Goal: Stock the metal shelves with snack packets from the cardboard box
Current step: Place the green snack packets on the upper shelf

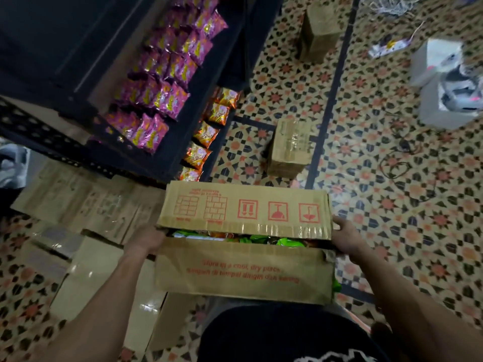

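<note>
**Cardboard carton gripped at both ends, shelves just ahead**

Cardboard box (243, 270) sits level in front of the person's body, its two long flaps nearly closed. Green snack packets (287, 242) show through the gap between them. The left hand (149, 240) grips the left end, its fingertips tucked out of sight under the far flap. The right hand (345, 237) clasps the right end with its thumb on the flap corner and its fingers curled round the edge.

The metal shelves (172, 152) stand just beyond, carrying pink packets (167, 74) above and orange packets (206, 134) below.

The step seems to be bringing the box to the rack. It would go best kept flat, since a green packet appears to poke out at the torn right corner and could slip free. I would set the box down close to the shelf front, away from the sealed carton (290, 147) on the tiles. Both flaps then need folding fully back before reaching in.
</note>
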Demonstrator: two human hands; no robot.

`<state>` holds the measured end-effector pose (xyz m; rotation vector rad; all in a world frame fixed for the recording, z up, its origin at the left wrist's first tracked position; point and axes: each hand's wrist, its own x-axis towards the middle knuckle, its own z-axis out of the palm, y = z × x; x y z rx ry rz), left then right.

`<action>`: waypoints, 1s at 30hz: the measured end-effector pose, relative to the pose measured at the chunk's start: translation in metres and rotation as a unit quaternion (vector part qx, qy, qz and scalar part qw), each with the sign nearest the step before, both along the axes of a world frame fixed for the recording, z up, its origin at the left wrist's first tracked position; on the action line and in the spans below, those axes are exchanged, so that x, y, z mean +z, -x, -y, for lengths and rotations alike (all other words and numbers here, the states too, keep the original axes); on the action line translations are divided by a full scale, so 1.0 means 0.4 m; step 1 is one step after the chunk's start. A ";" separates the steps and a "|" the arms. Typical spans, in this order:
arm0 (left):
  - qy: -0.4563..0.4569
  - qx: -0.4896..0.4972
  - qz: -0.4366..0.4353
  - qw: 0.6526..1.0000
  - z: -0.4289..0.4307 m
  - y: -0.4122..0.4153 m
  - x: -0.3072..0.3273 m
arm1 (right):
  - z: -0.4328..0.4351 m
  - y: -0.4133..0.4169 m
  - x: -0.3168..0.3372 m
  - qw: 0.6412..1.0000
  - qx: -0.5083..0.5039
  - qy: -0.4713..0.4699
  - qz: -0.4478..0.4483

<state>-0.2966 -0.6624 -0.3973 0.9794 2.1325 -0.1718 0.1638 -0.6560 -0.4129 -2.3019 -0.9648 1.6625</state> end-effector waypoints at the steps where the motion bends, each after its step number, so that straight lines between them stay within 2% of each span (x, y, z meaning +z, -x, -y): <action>1: -0.001 0.002 -0.002 1.000 -0.006 -0.030 -0.001 | -0.010 -0.030 0.006 1.000 -0.014 0.002 -0.001; 4: -0.017 0.008 -0.008 1.000 -0.046 -0.138 -0.006 | -0.048 -0.139 0.012 0.999 -0.048 -0.018 -0.003; 8: -0.046 0.018 0.002 0.999 -0.127 -0.257 -0.011 | -0.095 -0.325 -0.117 0.996 -0.047 -0.064 0.043; 9: -0.048 0.017 0.004 0.999 -0.153 -0.278 -0.017 | -0.110 -0.340 -0.104 0.994 -0.051 -0.075 0.058; 12: -0.053 0.015 0.001 0.998 -0.250 -0.345 -0.008 | -0.178 -0.355 -0.021 0.988 -0.080 -0.106 0.079; 19: -0.061 -0.007 -0.021 0.998 -0.498 -0.438 0.002 | -0.398 -0.388 0.048 0.980 -0.059 -0.131 0.137; 25: -0.049 -0.032 -0.011 0.998 -0.808 -0.478 -0.063 | -0.661 -0.414 -0.003 0.979 -0.095 -0.114 0.139; 27: -0.043 -0.042 -0.006 0.998 -0.835 -0.480 -0.064 | -0.688 -0.406 -0.004 0.981 -0.097 -0.109 0.129; 30: -0.034 -0.044 -0.002 0.998 -0.987 -0.505 -0.117 | -0.821 -0.436 -0.069 0.980 -0.128 -0.088 0.126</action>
